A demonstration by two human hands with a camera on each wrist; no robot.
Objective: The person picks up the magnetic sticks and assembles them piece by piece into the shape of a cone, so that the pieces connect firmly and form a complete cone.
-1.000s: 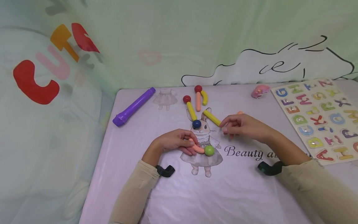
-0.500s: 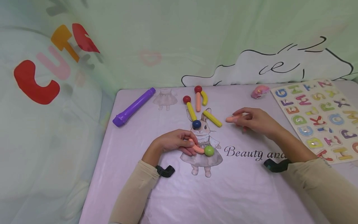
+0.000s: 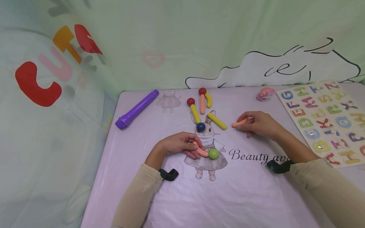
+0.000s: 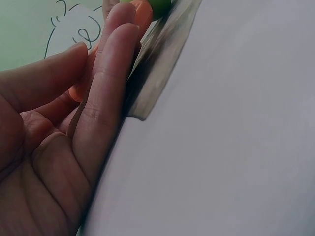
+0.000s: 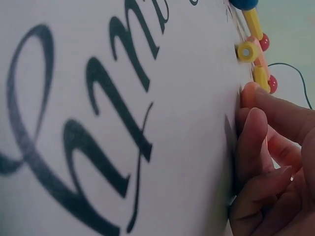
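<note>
My left hand (image 3: 179,143) pinches a curved peach-coloured magnetic stick (image 3: 202,153) low over the printed rabbit. A green ball (image 3: 213,154) sits at the stick's far end. In the left wrist view the fingers cover part of this stick (image 4: 142,18). To the right, my right hand (image 3: 258,124) grips a second peach-coloured stick (image 3: 237,123) between thumb and fingers, its left end showing. Just left of that hand lies a yellow straight stick (image 3: 217,121). Another yellow stick (image 3: 195,114) joins a red ball (image 3: 190,101) to a blue ball (image 3: 201,127).
Behind them lie a red ball (image 3: 202,91), a straight peach stick (image 3: 202,104) and a curved yellow stick (image 3: 208,100). A purple tube (image 3: 137,109) is at the left, a pink toy (image 3: 265,93) at the back. The alphabet board (image 3: 306,118) lies at the right.
My right hand has moved right, from the yellow stick's end to the peach-coloured stick, and taken hold of it. My left hand stays in place with its stick and green ball.
</note>
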